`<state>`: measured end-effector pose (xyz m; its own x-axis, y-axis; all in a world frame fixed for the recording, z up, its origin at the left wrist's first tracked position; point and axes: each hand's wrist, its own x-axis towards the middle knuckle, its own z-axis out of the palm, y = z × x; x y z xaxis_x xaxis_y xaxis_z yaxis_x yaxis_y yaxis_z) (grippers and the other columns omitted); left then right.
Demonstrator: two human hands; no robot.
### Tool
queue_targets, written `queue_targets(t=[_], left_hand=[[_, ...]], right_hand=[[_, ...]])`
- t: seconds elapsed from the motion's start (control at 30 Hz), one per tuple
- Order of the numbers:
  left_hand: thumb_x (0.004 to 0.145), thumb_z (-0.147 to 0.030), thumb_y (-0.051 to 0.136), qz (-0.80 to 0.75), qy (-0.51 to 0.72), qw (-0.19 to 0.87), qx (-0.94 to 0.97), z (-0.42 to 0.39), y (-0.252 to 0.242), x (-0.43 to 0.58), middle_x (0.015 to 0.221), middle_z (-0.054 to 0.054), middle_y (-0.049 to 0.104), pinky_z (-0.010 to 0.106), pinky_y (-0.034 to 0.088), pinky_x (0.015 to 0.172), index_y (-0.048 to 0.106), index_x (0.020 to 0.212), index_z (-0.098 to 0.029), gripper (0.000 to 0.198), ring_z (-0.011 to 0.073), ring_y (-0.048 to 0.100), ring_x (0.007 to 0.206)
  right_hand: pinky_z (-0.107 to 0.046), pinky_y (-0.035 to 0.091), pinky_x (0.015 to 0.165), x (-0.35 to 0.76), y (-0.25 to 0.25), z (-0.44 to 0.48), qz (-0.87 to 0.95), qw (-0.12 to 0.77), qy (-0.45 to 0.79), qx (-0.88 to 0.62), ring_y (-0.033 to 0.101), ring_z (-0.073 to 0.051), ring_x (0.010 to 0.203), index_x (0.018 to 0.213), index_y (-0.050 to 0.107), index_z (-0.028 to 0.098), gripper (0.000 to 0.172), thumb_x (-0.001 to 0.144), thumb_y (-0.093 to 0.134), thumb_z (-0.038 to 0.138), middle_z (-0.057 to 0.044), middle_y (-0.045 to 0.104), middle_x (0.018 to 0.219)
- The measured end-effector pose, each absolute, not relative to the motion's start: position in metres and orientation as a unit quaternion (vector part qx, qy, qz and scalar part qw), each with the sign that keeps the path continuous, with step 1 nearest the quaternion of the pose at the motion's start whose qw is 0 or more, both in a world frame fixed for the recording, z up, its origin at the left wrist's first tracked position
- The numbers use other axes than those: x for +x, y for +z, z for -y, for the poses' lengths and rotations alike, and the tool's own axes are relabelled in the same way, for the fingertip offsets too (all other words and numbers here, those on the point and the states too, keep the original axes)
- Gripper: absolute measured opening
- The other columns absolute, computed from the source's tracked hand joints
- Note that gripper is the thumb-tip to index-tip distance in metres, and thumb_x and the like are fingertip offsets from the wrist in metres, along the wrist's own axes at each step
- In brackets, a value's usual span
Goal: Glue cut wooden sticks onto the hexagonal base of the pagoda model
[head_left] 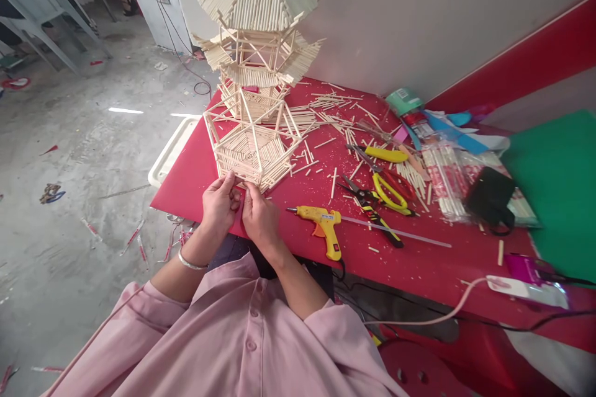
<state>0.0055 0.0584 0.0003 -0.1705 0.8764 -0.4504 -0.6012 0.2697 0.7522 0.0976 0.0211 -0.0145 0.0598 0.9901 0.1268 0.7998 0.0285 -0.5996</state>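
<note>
Near the tabletop's [184, 195] near left corner, the left hand [220, 201] and right hand [259, 216] pinch, fingers closed, what seems a thin stick [240, 182] beside the stick frame [251, 158]. Excess pressure could crack joints; a rightward swing could knock the glue gun [322, 221].

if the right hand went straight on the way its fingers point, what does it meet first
The right hand would probably meet the near edge of the stick frame first; how close it is remains unclear.
</note>
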Motion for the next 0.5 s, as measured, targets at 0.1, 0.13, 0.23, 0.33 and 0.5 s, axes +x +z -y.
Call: queue_targets(t=[0.1, 0.13, 0.23, 0.33, 0.5], left_hand=[[0.063, -0.040, 0.089, -0.480, 0.599, 0.625, 0.141, -0.058, -0.001, 0.005, 0.057, -0.003, 0.060, 0.017, 0.026, 0.031, 0.063, 0.071, -0.013, 0.038, 0.0031, 0.044, 0.036], [0.063, -0.039, 0.089, -0.475, 0.603, 0.626, 0.139, -0.058, -0.001, 0.005, 0.060, -0.002, 0.063, 0.016, 0.027, 0.032, 0.064, 0.071, -0.013, 0.037, 0.0031, 0.045, 0.037], [0.063, -0.035, 0.089, -0.464, 0.604, 0.634, 0.129, -0.057, -0.004, 0.003, 0.068, 0.002, 0.068, 0.016, 0.033, 0.034, 0.066, 0.072, -0.012, 0.033, 0.0043, 0.051, 0.041], [0.063, -0.032, 0.089, -0.465, 0.601, 0.639, 0.120, -0.055, -0.006, 0.001, 0.074, 0.005, 0.072, 0.017, 0.040, 0.038, 0.067, 0.074, -0.011, 0.032, 0.0066, 0.057, 0.046], [0.064, -0.030, 0.086, -0.479, 0.609, 0.618, 0.135, -0.047, -0.004, -0.004, 0.075, 0.005, 0.072, 0.018, 0.044, 0.041, 0.066, 0.077, -0.012, 0.030, 0.0072, 0.058, 0.047]], right_hand=[[-0.025, 0.050, 0.068, 0.097, -0.015, -0.021, 0.662, 0.272, 0.174, -0.676, 0.074, -0.019, 0.081, 0.131, 0.059, 0.023, 0.039, 0.102, 0.034, 0.029, -0.005, 0.077, 0.108], [-0.025, 0.050, 0.068, 0.097, -0.014, -0.021, 0.663, 0.272, 0.174, -0.676, 0.074, -0.019, 0.081, 0.131, 0.059, 0.023, 0.039, 0.102, 0.034, 0.029, -0.005, 0.077, 0.108], [-0.024, 0.049, 0.067, 0.098, -0.013, -0.021, 0.663, 0.271, 0.174, -0.676, 0.074, -0.019, 0.083, 0.132, 0.059, 0.023, 0.039, 0.102, 0.034, 0.029, -0.005, 0.077, 0.106], [-0.024, 0.049, 0.066, 0.098, -0.011, -0.021, 0.662, 0.270, 0.181, -0.676, 0.074, -0.019, 0.082, 0.130, 0.059, 0.025, 0.038, 0.102, 0.035, 0.029, -0.004, 0.077, 0.105], [-0.025, 0.050, 0.068, 0.099, -0.011, -0.022, 0.660, 0.272, 0.178, -0.677, 0.074, -0.020, 0.081, 0.128, 0.061, 0.023, 0.037, 0.102, 0.035, 0.029, -0.005, 0.077, 0.105]])
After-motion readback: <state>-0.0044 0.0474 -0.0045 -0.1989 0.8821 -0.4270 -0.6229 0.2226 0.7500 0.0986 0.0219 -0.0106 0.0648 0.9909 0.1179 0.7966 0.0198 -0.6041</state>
